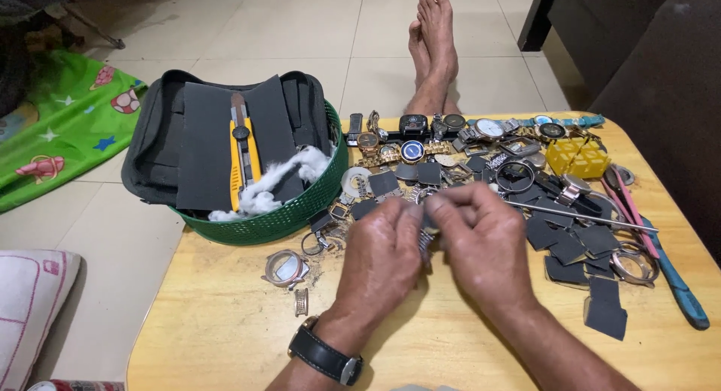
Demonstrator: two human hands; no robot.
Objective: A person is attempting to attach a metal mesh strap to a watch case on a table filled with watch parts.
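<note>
My left hand (381, 257) and my right hand (481, 244) meet over the middle of the wooden table (225, 331). Together they pinch a small metal watch band piece (426, 239), mostly hidden by the fingers. A black wristwatch sits on my left wrist. Just beyond the hands lie several watches (488, 128), watch cases and small dark sandpaper squares (578, 248).
A green basket (293, 214) at the left holds a black bag, dark sheets, a yellow utility knife (242, 154) and white cotton. A loose watch case (285, 268) lies left of my hands. A yellow block (577, 157), tweezers and a blue-handled tool (680, 286) lie right. Bare feet rest beyond the table.
</note>
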